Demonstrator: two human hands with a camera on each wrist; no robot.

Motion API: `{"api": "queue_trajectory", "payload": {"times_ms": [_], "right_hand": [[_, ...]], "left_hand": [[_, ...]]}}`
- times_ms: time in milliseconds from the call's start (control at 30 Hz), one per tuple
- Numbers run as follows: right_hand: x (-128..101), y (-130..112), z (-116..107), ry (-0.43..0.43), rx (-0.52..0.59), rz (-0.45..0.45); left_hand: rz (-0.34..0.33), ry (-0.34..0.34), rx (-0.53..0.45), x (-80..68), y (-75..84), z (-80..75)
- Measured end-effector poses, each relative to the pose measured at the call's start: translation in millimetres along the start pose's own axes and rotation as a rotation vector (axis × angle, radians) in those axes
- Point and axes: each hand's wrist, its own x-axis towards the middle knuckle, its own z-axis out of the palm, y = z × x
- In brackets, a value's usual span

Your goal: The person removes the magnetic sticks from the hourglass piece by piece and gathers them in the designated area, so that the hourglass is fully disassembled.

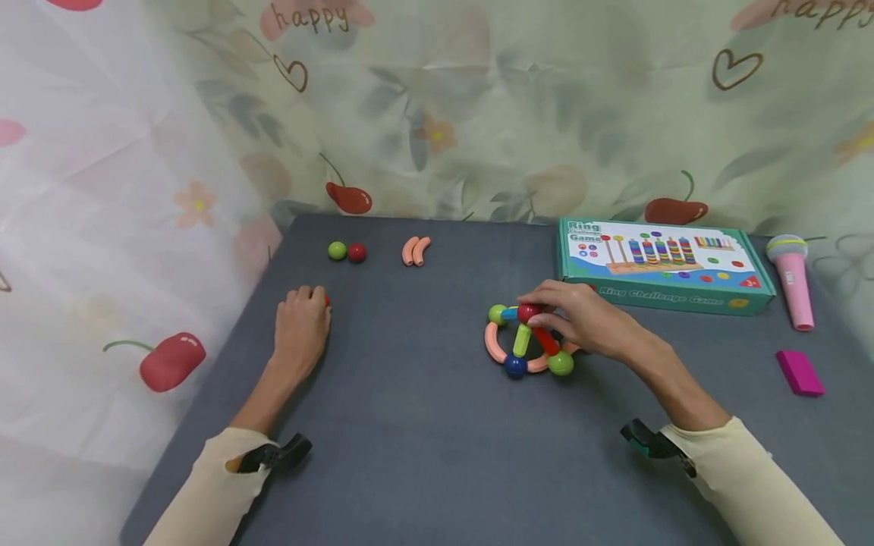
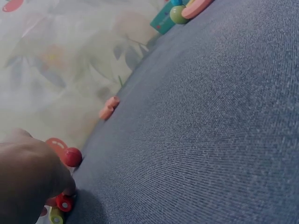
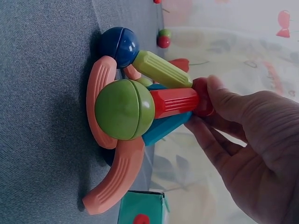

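The right hand [image 1: 580,318] pinches the red ball [image 1: 527,312] topping a colourful stick-and-ball plastic toy [image 1: 524,343] near the grey tabletop's [image 1: 423,425] middle; its red stick [image 3: 174,101] slants toward the near edge. The left hand [image 1: 302,322] curls over small sticks [image 2: 60,207] by the left edge.

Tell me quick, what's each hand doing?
Left hand: fingers curled over small red toy piece.
Right hand: pinches red ball atop colourful rod-and-ball toy.
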Motion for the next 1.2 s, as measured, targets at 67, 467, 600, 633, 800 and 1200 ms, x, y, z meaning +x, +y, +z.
{"api": "queue_trajectory", "payload": {"times_ms": [67,467,600,633,800,1200], "right_hand": [[0,0,0,-0.008,0.010,0.009],[-4,3,-3,-0.052,0.007,0.048],[-10,7,-6,-0.073,0.040,0.065],[-12,8,-7,-0.073,0.048,0.065],[-25,16,-13,-0.068,0.031,0.050],[-43,39,-7,-0.147,-0.125,-0.050]], "left_hand": [[-0.010,-0.007,-0.004,-0.5,0.0,-0.3],[-0.038,-0.022,-0.018,0.1,-1.6,0.4],[-0.004,-0.025,-0.040,-1.6,8.5,-0.4],[0.020,-0.027,-0.053,-2.5,14.1,-0.3],[0.219,-0.065,-0.181,-4.6,62.1,-2.5],[0.858,-0.101,-0.343,20.0,213.2,-21.2]]}}
